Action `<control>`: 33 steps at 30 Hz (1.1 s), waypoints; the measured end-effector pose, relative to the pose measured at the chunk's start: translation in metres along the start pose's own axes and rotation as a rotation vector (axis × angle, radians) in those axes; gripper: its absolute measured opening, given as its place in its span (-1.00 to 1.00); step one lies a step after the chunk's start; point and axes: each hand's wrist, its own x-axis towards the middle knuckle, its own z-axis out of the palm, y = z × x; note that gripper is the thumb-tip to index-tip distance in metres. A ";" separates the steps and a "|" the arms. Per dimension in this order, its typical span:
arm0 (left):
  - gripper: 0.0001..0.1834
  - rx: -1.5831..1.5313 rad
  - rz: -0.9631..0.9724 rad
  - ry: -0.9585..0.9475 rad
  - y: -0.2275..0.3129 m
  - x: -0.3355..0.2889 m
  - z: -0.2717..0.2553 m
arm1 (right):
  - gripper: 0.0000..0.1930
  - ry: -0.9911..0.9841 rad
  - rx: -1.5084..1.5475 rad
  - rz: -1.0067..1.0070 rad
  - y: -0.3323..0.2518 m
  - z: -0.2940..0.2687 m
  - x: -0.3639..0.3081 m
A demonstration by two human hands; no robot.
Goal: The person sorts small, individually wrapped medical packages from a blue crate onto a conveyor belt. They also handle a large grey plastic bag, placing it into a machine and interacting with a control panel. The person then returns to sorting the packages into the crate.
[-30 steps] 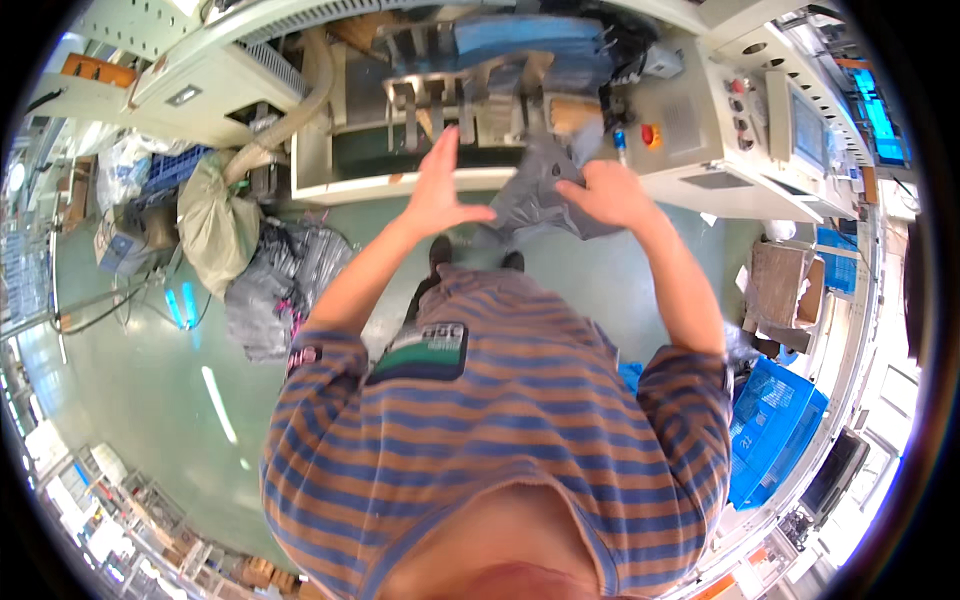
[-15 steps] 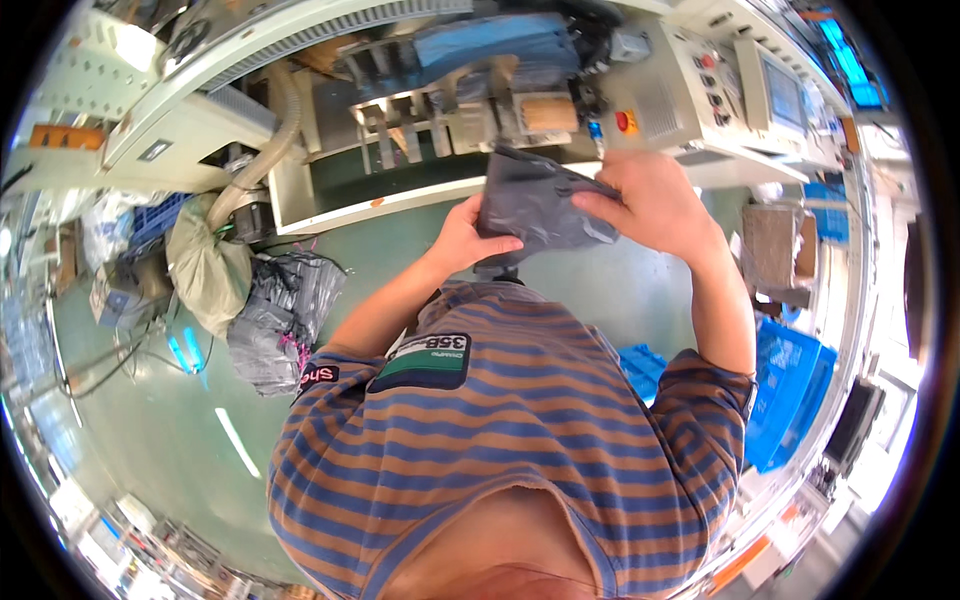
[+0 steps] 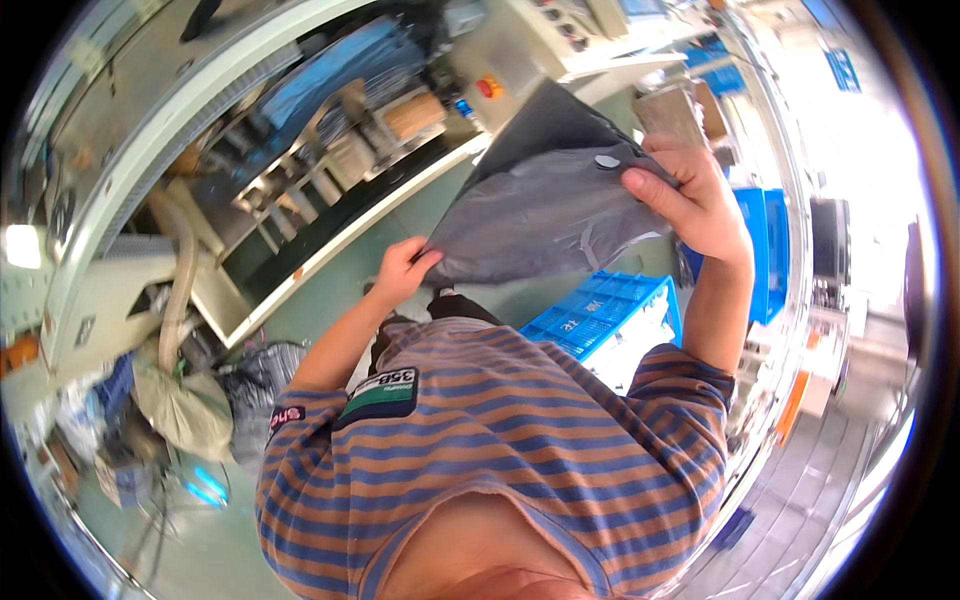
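A dark grey plastic bag (image 3: 550, 210) is stretched between my two hands in front of my chest. My left hand (image 3: 405, 270) pinches its lower left corner between thumb and fingers. At the bag's upper right, my right hand (image 3: 692, 195) grips the edge, with the thumb lying on top near a small pale oval spot. The bag looks flat and creased, and its far corner points up toward the machine. Whether anything is inside it I cannot tell.
A machine with metal blocks and a pale front ledge (image 3: 340, 250) stands ahead on the left. Blue plastic crates (image 3: 610, 310) stand at my right, one holding white items. A beige sack (image 3: 185, 405) and black plastic bags (image 3: 262, 385) lie at the left. A cardboard box (image 3: 672, 115) stands farther right.
My view and body have turned right, away from the machine. The bag, bunched up before, is now spread wider, and my hands are farther apart.
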 end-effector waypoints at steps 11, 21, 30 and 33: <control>-0.78 0.279 -0.116 -0.135 -0.039 0.031 -0.002 | -0.59 0.292 0.218 0.462 0.151 0.024 -0.087; -0.15 1.046 0.630 -0.285 0.091 0.208 0.128 | -0.68 -0.193 -0.249 0.039 0.292 0.083 0.012; -0.85 1.045 0.114 -0.538 0.067 0.314 0.234 | -0.63 -0.277 -0.038 -0.277 0.425 0.021 0.063; -0.88 1.034 0.047 -0.459 0.068 0.331 0.260 | -0.66 -0.401 -0.046 -0.340 0.453 -0.002 0.085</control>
